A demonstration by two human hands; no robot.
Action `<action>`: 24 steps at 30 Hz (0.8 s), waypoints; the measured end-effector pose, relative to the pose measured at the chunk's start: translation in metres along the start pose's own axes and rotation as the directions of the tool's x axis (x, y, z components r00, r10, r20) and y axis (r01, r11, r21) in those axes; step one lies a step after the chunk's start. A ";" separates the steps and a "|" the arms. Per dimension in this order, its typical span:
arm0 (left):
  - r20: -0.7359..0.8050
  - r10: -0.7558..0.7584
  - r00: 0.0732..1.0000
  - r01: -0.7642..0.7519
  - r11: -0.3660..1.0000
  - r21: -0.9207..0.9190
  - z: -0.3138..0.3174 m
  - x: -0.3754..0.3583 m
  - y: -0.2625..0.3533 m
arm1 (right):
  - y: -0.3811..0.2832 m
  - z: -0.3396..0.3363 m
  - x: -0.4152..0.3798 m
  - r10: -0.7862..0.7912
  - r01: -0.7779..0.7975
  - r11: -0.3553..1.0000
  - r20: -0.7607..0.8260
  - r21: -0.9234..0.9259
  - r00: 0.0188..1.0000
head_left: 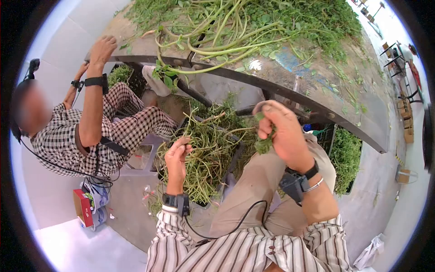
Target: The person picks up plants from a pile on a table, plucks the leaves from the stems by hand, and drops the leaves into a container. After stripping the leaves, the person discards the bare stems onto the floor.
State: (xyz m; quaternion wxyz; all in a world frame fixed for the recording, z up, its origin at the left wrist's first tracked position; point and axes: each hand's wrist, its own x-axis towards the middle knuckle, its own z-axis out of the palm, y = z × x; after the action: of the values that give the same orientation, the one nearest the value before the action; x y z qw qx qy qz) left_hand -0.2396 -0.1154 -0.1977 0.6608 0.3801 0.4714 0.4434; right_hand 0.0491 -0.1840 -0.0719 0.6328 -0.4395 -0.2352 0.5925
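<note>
My left hand [177,156] is above a crate of cut green stems [210,167], its thumb and fingers pinched together. A thin green stem [187,132] shows at its fingertips, hard to tell from the stems behind. Over my right thigh, my right hand [282,129] is closed around a small bunch of green leaves [264,144], which pokes out below the fingers. Long leafy stems [217,52] lie on the table in front of me, and one bends down over its edge.
The metal table [267,81] has a dark edge and a heap of greens [317,22]. A crate of leafy greens [346,156] stands under its right side. To my left sits a person [72,131] in checked clothes, one hand at the table corner. A red box [83,207] is on the floor.
</note>
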 end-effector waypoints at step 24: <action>0.341 0.343 0.875 -0.449 0.837 0.313 0.135 -0.051 0.084 | 0.030 0.025 -0.015 -0.371 0.496 0.575 0.333 -0.651 0.867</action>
State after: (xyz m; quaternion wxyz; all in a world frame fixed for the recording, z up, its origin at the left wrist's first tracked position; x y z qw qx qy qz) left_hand -0.1373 -0.1485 -0.0702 0.5248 0.6485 0.3636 0.4145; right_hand 0.0099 -0.1939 -0.0808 0.5139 -0.5304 -0.5977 0.3119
